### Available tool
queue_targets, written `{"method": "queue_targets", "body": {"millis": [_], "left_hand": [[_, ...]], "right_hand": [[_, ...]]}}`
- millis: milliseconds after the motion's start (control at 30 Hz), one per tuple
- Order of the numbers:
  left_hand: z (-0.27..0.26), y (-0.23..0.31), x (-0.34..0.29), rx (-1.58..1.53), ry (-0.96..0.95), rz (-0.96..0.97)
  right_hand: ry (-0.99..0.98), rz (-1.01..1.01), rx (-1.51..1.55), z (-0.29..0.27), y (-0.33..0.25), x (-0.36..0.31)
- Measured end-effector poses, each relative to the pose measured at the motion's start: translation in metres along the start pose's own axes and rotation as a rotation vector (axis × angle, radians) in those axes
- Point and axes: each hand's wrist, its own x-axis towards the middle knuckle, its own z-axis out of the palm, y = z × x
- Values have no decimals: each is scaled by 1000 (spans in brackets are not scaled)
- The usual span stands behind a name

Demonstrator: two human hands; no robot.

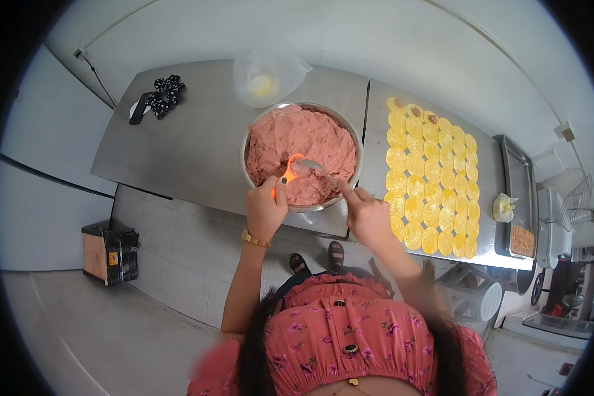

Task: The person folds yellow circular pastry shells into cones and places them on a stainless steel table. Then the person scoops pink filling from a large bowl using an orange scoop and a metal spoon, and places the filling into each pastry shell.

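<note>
A big round metal bowl full of pink ground meat stands on the steel table in front of me. My left hand grips the handle of an orange scoop, its round end over the meat. In my right hand is a slim metal utensil, knife-like in shape, and its tip touches or overlaps the scoop. Meat seems to fill the scoop. Yellow round wrappers lie in rows on the right-hand table, and a few at the far-left corner carry dabs of meat.
Behind the bowl sits a clear plastic bag with something yellow inside. A black-and-white patterned cloth and a dark object lie far left. On the right are a metal tray, a small bag and a stool.
</note>
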Motion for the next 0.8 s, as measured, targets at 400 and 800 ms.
{"method": "queue_targets", "body": {"millis": [400,800], "left_hand": [[-3,0,-1,67,-42,29],[-6,2,3,212,-41,112]], "right_hand": [[36,-91,-167,-12,-4,7],[-22,-78,-257,-31,-12,27]]}}
